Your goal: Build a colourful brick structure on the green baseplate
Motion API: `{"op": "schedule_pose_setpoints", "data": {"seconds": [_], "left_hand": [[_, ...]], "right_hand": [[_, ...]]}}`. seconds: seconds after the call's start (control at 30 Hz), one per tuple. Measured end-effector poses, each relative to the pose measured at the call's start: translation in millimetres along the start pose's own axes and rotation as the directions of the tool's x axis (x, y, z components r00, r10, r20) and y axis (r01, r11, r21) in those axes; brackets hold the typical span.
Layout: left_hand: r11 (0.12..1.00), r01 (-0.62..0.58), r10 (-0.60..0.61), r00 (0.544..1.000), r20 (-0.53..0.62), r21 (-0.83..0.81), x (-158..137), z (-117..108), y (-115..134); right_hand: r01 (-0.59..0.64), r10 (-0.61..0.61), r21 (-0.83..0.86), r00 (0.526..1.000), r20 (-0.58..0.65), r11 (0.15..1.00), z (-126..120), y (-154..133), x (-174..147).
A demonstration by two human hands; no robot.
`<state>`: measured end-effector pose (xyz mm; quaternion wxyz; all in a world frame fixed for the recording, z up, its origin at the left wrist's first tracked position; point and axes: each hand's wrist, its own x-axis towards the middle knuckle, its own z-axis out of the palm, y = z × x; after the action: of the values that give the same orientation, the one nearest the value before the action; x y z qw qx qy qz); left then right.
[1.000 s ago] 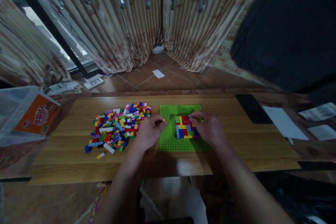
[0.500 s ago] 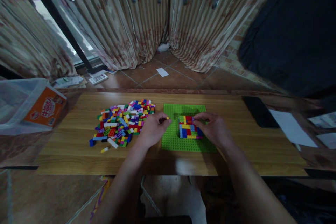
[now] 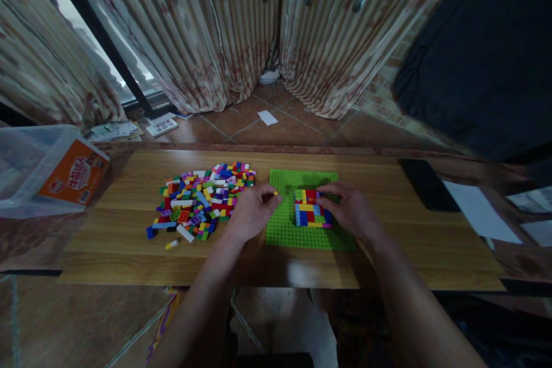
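My left hand (image 3: 254, 210) is closed over the left edge of the green baseplate (image 3: 280, 236), with a small yellow toy brick (image 3: 276, 193) pinched between thumb and index finger. On the baseplate lies a flat, roughly square block of multicoloured bricks (image 3: 308, 210). At its upper right corner my right hand (image 3: 351, 207) pinches a small purple toy brick (image 3: 318, 194), which my fingertips partly cover. The right edge of the block is partly hidden by that hand.
Left of the baseplate spreads a pile of loose bricks (image 3: 202, 198) on the wooden table (image 3: 414, 241). A black phone-like slab (image 3: 428, 184) and white paper (image 3: 480, 213) lie at the right. A clear plastic bin (image 3: 38, 184) stands beyond the table's left end.
Both hands stay almost in place, the left still holding the yellow brick and the right still at the block's corner. The view has shifted very slightly.
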<state>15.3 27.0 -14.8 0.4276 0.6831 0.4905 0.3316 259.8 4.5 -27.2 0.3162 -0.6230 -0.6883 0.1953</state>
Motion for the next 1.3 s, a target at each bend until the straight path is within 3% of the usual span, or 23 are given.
{"op": "schedule_pose_setpoints", "data": {"seconds": [0.3, 0.67, 0.97, 1.07, 1.2, 1.3], "left_hand": [[0.999, -0.021, 0.021, 1.0, -0.005, 0.03, -1, -1, 0], [0.998, -0.017, 0.017, 1.0, 0.002, 0.065, -1, 1, 0], [0.997, -0.018, 0.017, 1.0, 0.02, 0.073, -1, 1, -1], [0.999, -0.013, 0.013, 1.0, 0.013, 0.037, -1, -3, 0], [1.0, 0.008, -0.008, 0.999, -0.05, -0.006, -1, -21, 2], [0.999, 0.037, -0.035, 0.988, -0.15, 0.013, -4, -40, 2]], "right_hand": [[-0.024, 0.022, 0.033, 0.999, 0.033, 0.999, 1, 2, 4], [-0.167, 0.127, 0.196, 0.971, 0.202, 0.966, -3, 14, 20], [-0.269, 0.191, 0.324, 0.948, 0.254, 0.907, -6, 8, 21], [-0.291, 0.237, 0.35, 0.953, 0.189, 0.891, -10, 10, 20], [-0.234, 0.283, 0.405, 0.957, -0.067, 0.884, -13, 2, 20], [-0.127, 0.232, 0.391, 0.944, -0.234, 0.912, -4, -20, 13]]}}
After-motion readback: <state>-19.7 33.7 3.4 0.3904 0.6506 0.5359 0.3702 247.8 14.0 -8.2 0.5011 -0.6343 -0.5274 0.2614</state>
